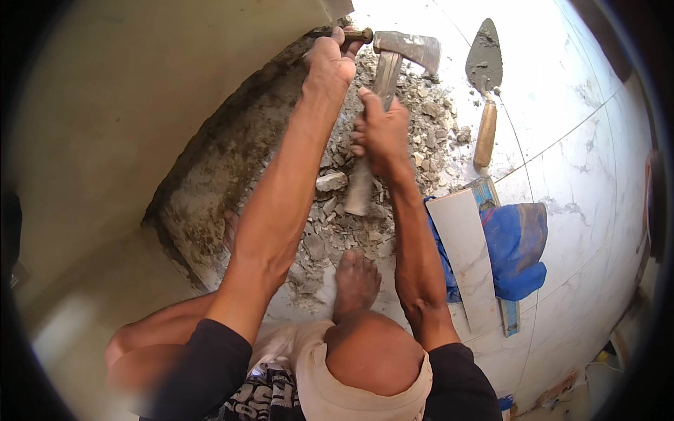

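Observation:
My left hand (331, 62) is closed around a metal chisel (364, 35) at the foot of the wall, its blunt end pointing right. The chisel's other end is mostly hidden by my fingers and the wall. In my right hand (384, 133) is the wooden handle of a hatchet (414, 49). The flat back of its head faces the chisel's end, with a small gap between them; the blade side points right. Broken mortar and tile rubble (428, 119) lies beneath both hands, beside a rough strip of exposed, chipped base (217, 165) along the wall.
A pointed trowel (484, 63) with a wooden handle lies on the white marbled tile floor (562, 168). Nearer, a cut tile strip (463, 245) rests across a blue cloth or bag (519, 245). The plastered wall (140, 91) borders the left; my bare foot (357, 281) stands by the rubble.

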The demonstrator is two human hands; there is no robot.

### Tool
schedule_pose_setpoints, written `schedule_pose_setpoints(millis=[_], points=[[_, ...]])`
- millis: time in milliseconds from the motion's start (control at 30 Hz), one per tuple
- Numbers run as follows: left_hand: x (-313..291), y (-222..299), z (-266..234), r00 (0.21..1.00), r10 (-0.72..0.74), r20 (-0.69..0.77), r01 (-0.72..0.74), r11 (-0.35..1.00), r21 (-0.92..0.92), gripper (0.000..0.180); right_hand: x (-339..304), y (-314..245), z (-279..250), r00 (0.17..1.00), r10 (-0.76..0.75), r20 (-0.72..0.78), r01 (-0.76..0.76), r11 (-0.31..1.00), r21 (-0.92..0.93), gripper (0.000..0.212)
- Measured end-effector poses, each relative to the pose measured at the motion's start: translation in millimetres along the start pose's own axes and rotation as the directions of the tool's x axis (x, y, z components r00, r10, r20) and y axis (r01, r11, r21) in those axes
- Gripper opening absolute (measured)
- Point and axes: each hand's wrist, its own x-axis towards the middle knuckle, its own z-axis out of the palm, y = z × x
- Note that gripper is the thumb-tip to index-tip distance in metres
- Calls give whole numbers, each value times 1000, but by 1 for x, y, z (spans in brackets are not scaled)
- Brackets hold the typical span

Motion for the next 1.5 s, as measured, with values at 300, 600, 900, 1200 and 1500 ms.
schedule_pose_setpoints(millis=[300, 600, 900, 1200, 1500], points=[[-6, -11, 6, 999, 44, -29, -44, 999, -4, 26, 8, 3, 3, 988, -93, -121, 109, 985, 132, 23], [8, -10, -2, 997, 42, -64, -43, 999, -23, 24, 8, -25, -14, 942, -173, -286, 285, 865, 413, 29], [-6, -4, -23, 996, 74, 40, -79, 989, 122, 20, -15, 9, -10, 991, 121, -64, -89, 923, 374, 25], [-9, 6, -52, 928, -7, 372, -165, 888, 429, 18, -42, 27, -6, 987, 160, 22, -154, 887, 435, 21], [-25, 5, -39, 966, 83, 244, -182, 891, 417, 18, -52, 38, 5, 981, 180, 73, -194, 888, 418, 21]])
